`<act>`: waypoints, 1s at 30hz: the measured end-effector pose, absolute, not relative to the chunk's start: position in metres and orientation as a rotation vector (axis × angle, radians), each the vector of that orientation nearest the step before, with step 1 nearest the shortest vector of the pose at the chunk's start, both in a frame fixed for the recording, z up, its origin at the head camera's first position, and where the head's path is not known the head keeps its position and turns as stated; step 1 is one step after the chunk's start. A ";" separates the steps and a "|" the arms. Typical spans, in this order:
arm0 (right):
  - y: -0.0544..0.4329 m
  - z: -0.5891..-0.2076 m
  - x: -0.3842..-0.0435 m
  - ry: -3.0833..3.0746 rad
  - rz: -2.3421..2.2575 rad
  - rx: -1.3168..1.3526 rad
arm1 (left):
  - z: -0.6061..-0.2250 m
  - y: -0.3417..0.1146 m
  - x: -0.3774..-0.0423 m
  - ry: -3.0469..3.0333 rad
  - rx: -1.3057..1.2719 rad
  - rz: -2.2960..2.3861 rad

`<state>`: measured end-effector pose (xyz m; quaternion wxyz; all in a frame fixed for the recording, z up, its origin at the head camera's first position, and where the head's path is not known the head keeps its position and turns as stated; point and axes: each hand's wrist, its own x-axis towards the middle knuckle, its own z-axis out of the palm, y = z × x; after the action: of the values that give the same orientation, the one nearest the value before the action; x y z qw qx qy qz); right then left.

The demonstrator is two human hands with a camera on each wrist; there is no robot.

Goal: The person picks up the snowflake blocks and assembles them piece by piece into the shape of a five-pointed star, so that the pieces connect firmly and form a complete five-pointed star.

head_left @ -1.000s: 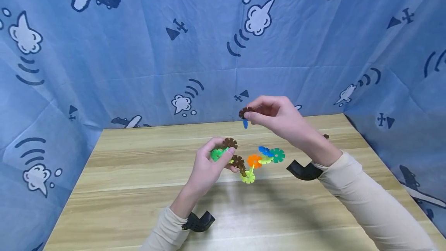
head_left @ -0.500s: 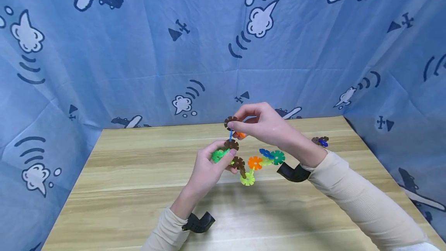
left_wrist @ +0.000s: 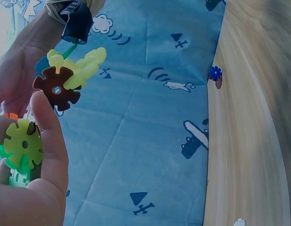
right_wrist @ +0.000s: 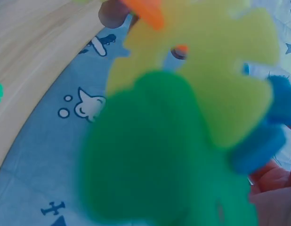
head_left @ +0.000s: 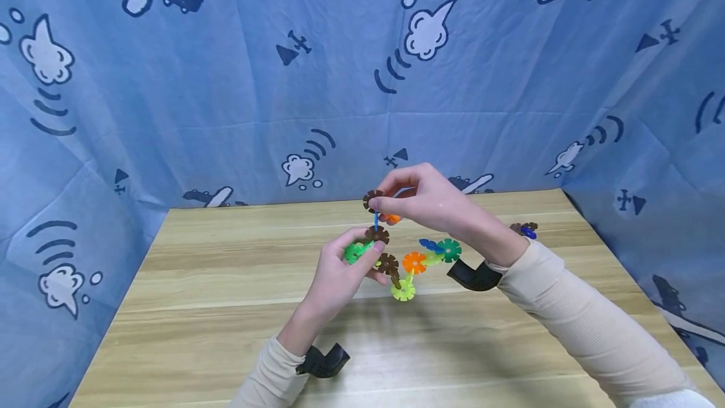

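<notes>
In the head view my left hand (head_left: 334,272) grips a chain of slotted snowflake discs, its thumb over a brown disc (head_left: 377,235) and a light green disc (head_left: 355,253). From there the chain runs right through yellow-green (head_left: 403,291), orange (head_left: 414,263) and dark green (head_left: 450,250) discs. Above it, my right hand (head_left: 433,199) pinches another brown disc (head_left: 370,200) between thumb and fingers. A blue disc (head_left: 376,221), seen edge-on, spans the two brown ones; whether it is slotted into the lower one is unclear. A large green disc (right_wrist: 141,155) blurs the right wrist view.
On the wooden table (head_left: 215,282), near the right forearm, lie loose brown and blue discs (head_left: 529,232). A blue patterned curtain (head_left: 340,80) encloses the table's back and sides. Each wrist bears a black mount (head_left: 324,361).
My right hand has moved left and down, bringing the blue disc's lower edge to the brown disc in my left hand. Over the last half second both hands stay nearly still.
</notes>
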<state>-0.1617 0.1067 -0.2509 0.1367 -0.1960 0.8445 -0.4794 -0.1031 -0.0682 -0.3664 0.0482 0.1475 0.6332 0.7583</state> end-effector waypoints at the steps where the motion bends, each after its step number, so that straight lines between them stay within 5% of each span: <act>1: 0.107 -0.251 -0.162 2.444 -1.386 -0.570 | -0.366 -0.068 -0.103 1.926 0.447 2.314; 30: 0.111 -0.249 -0.162 2.502 -1.213 -0.685 | -0.361 -0.071 -0.104 1.893 0.455 2.283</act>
<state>-0.1621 0.1111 -0.2493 0.1383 -0.2370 0.8653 -0.4195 -0.1037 -0.0711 -0.3609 0.0706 0.1512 0.6293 0.7591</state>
